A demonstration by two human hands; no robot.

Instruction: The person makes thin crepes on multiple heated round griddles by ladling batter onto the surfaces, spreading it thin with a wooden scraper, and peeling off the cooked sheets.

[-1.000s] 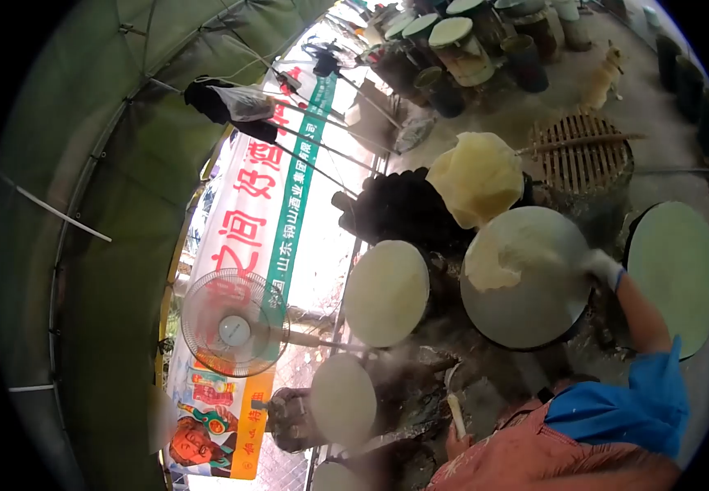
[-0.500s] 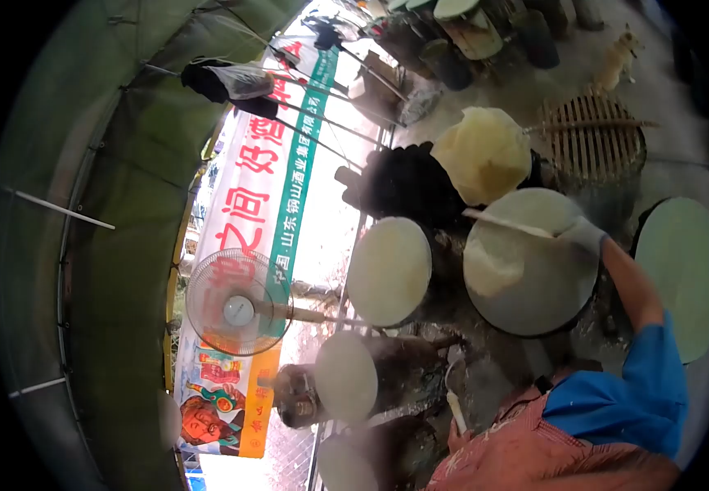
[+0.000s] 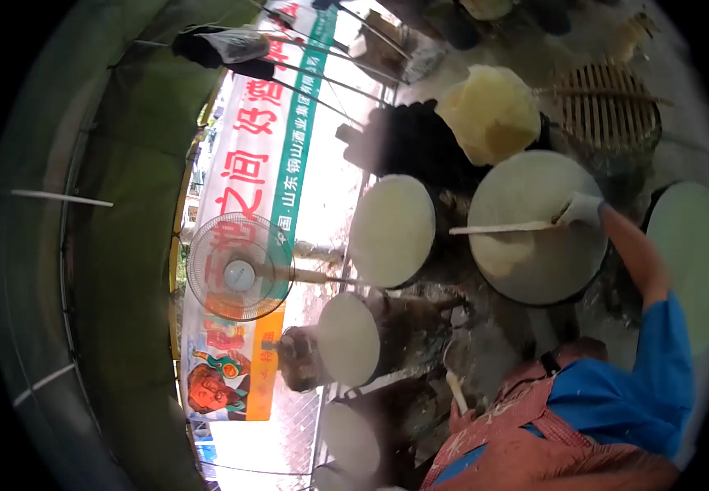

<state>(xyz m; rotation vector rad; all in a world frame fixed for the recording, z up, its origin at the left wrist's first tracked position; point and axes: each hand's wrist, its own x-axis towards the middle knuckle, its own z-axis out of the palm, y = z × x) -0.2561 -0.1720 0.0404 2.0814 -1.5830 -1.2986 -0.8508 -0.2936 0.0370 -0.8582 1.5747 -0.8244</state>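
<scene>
Right of centre: your gloved right hand [image 3: 581, 210], fingers gripping a flat stick [image 3: 501, 228] across a round griddle [image 3: 538, 274]. Lower centre: your left hand [image 3: 461, 421], fingers around a ladle [image 3: 456, 390].

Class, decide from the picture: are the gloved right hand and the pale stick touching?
Touching: in the head view, the right hand grips one end of the pale stick, whose length extends out from it.
</scene>
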